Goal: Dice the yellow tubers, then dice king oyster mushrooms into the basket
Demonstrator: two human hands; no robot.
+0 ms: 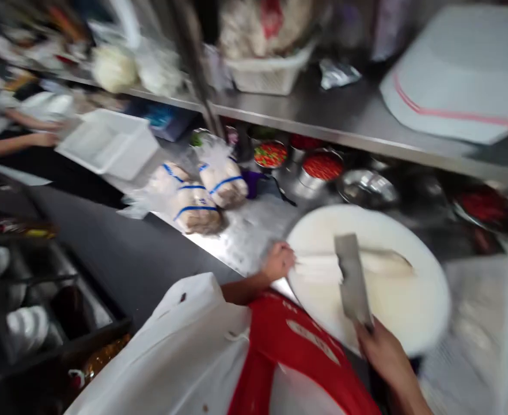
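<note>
A cleaver (352, 282) is in my right hand (379, 346), its fingers wrapped round the handle. The broad blade lies across a long, pale white piece of food (381, 262) on the round white cutting board (409, 311). Its exact kind is blurred. On the left side of the blade, a whiter stretch (318, 268) runs to the board's edge. There my left hand (280, 260) is closed around its end, with the fingertips partly blurred.
Bagged pale food with blue bands (197, 210) lies left of the board. Behind stand metal containers of chopped red peppers (322, 166) and a metal bowl (368, 189), under a steel shelf (280, 115). Another person's hand (44, 139) is by a white tub (111, 141).
</note>
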